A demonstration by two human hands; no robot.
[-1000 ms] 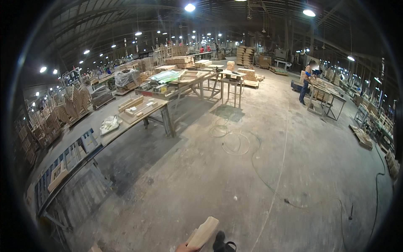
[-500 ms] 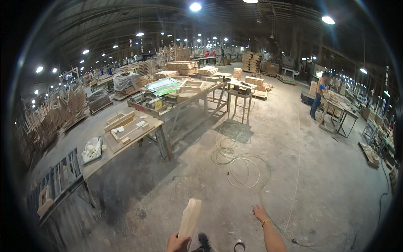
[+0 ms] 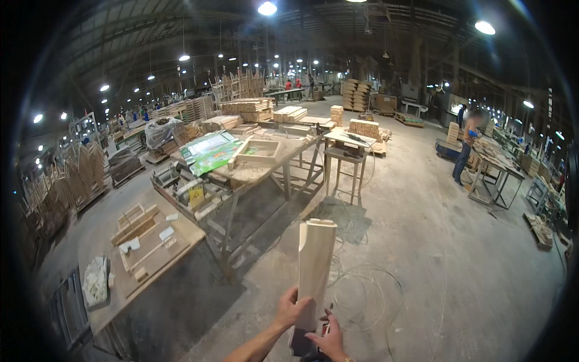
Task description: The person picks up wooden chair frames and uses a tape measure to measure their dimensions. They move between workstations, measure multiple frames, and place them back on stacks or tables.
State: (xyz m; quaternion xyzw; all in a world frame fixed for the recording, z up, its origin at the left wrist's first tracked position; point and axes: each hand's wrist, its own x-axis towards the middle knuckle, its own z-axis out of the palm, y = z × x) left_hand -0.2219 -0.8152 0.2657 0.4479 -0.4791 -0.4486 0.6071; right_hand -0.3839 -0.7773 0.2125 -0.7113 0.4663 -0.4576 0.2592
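Upright, pale wooden piece [image 3: 315, 265] — left hand [image 3: 291, 309], right hand [image 3: 329, 339] gripping it

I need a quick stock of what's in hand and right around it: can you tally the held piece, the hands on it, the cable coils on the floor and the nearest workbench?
Pale wooden piece with a curved notch at its top end, held upright: 1
Bare hands gripping its lower end, left hand and right hand: 2
Loose coil of thin cable on the concrete floor: 1
Long wooden workbench on metal legs: 1
Total: 5
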